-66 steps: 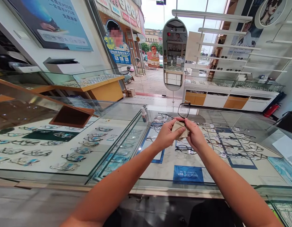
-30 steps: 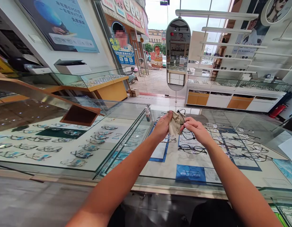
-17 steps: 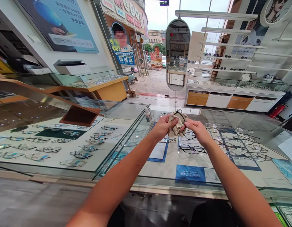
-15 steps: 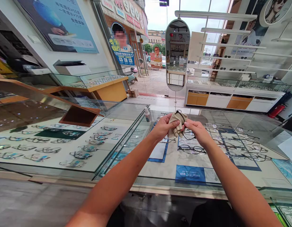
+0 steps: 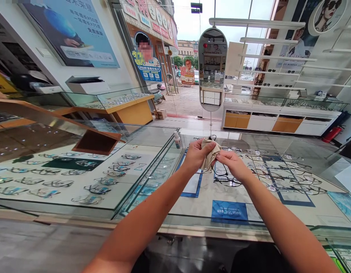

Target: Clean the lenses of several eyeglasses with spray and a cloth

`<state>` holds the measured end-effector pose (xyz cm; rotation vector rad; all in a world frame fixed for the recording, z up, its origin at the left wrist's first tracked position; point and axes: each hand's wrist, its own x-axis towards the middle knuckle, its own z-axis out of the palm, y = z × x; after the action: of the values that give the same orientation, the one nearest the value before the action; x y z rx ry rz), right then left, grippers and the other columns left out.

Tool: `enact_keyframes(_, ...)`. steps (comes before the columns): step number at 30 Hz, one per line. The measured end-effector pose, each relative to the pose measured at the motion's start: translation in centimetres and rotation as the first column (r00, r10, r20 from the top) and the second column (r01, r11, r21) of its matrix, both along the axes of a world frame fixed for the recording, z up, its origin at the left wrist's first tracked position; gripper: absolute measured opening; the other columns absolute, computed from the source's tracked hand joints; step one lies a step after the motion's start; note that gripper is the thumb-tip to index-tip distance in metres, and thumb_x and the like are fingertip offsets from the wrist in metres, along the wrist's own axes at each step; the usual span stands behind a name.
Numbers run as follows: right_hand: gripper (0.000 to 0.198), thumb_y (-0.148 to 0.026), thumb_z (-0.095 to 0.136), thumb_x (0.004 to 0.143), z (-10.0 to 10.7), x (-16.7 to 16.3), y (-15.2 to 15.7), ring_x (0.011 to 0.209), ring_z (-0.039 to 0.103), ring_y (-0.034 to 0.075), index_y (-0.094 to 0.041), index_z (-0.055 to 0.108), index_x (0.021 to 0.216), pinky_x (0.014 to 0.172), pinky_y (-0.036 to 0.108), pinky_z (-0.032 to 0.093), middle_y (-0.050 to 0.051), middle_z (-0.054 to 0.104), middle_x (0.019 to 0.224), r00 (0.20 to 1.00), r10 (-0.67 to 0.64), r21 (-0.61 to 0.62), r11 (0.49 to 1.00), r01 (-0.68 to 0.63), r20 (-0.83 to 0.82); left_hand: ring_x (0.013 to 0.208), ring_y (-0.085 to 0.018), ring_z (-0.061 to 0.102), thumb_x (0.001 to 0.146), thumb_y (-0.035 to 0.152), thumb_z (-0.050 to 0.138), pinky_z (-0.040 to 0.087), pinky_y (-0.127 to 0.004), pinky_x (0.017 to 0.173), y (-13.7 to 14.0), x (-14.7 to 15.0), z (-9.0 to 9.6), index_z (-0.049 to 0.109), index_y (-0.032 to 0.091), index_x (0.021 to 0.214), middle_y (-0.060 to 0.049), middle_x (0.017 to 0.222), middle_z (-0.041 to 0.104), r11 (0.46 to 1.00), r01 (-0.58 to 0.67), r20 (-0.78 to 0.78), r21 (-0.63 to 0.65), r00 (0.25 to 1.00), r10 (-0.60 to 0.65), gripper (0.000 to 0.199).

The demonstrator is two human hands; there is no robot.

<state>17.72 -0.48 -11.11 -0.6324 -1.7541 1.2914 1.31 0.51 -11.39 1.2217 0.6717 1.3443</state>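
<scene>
Daylit shop with glass counters [image 5: 152, 131], an oval mirror [image 5: 212, 68] and white shelves [image 5: 277, 58].

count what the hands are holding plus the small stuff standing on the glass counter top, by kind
beige cleaning cloth: 1, in the left hand
black-framed glasses: 1, in the right hand
small white dropper bottle: 1, on the glass counter top
total: 3

Both hands [image 5: 215, 159] raised together, fingers seemingly pinched.
</scene>
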Motion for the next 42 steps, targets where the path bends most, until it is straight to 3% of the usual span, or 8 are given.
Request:
enact_keyframes(5,0.049,-0.068,0.07,0.086,0.7,0.5,-0.1,0.086,0.059,0.024,-0.024,0.077,0.066,0.094,0.041,0.046,0.004,0.068,0.08,0.998,-0.062,0.016,0.998,0.062,0.008,0.049,-0.014,0.06,0.073,0.075,0.083,0.048,-0.026,0.049,1.0,-1.0,-0.3,0.067,0.016,0.076,-0.001,0.058,0.065,0.992,0.118,0.003,-0.041,0.993,-0.118,0.061)
enact_keyframes(10,0.044,-0.059,0.069,0.087,0.1,1.1,0.7,0.086,0.058,0.022,-0.021,0.075,0.067,0.093,0.038,0.044,0.005,0.067,0.081,0.994,-0.108,-0.063,0.992,0.106,-0.032,0.059,-0.014,0.065,0.067,0.053,0.097,0.054,-0.024,0.056,1.5,-1.5,-0.3,0.067,0.015,0.093,-0.001,0.07,0.071,0.964,0.266,0.012,-0.018,0.964,-0.266,0.055)
enact_keyframes(15,0.042,-0.061,0.069,0.087,-0.8,0.5,0.8,0.091,0.061,0.023,-0.021,0.074,0.074,0.097,0.039,0.045,0.004,0.07,0.084,0.999,-0.035,-0.095,0.995,0.032,-0.034,0.048,-0.012,0.062,0.064,0.046,0.099,0.048,-0.022,0.047,0.8,-0.9,-0.2,0.066,0.016,0.093,0.002,0.066,0.071,0.983,0.185,0.016,-0.011,0.983,-0.185,0.053)
enact_keyframes(22,0.049,-0.066,0.062,0.092,0.0,0.1,0.1,0.092,0.059,0.023,-0.021,0.071,0.074,0.097,0.038,0.046,0.004,0.069,0.089,0.998,0.008,0.047,0.999,-0.011,0.065,0.041,-0.011,0.055,0.072,0.071,0.086,0.044,-0.023,0.042,0.8,-0.8,-0.2,0.063,0.017,0.071,0.001,0.052,0.063,0.998,0.032,-0.013,0.048,0.999,-0.032,0.059)
enact_keyframes(26,0.044,-0.059,0.062,0.093,0.6,0.7,0.2,0.087,0.058,0.022,-0.021,0.071,0.073,0.093,0.038,0.046,0.004,0.067,0.084,1.0,-0.005,0.042,0.999,0.003,0.027,0.049,-0.015,0.061,0.074,0.075,0.082,0.051,-0.026,0.048,1.3,-1.1,-0.4,0.067,0.015,0.078,-0.002,0.056,0.066,0.991,0.137,-0.031,0.015,0.99,-0.136,0.063)
enact_keyframes(30,0.041,-0.055,0.062,0.093,0.7,1.3,0.5,0.088,0.058,0.022,-0.021,0.072,0.073,0.092,0.037,0.045,0.004,0.067,0.084,0.999,-0.043,0.015,0.999,0.043,-0.004,0.055,-0.012,0.062,0.067,0.061,0.095,0.053,-0.023,0.053,1.5,-1.3,-0.3,0.066,0.014,0.084,0.0,0.065,0.068,0.979,0.204,0.019,-0.011,0.979,-0.203,0.057)
enact_keyframes(35,0.045,-0.063,0.066,0.09,-0.4,0.8,0.7,0.091,0.059,0.022,-0.021,0.073,0.076,0.094,0.038,0.045,0.004,0.07,0.088,0.999,-0.041,-0.02,0.999,0.041,-0.026,0.052,-0.011,0.062,0.059,0.045,0.102,0.052,-0.021,0.051,0.8,-0.9,0.1,0.067,0.016,0.094,0.002,0.068,0.07,0.986,0.165,0.024,0.001,0.986,-0.165,0.058)
enact_keyframes(42,0.052,-0.071,0.066,0.088,-0.9,-0.1,0.4,0.088,0.058,0.022,-0.021,0.073,0.075,0.093,0.038,0.045,0.003,0.067,0.084,1.0,0.007,0.007,1.0,-0.007,0.004,0.038,-0.011,0.054,0.07,0.067,0.089,0.044,-0.024,0.041,0.6,-0.7,-0.3,0.064,0.017,0.079,0.002,0.053,0.064,0.999,0.024,-0.065,0.044,0.998,-0.021,0.057)
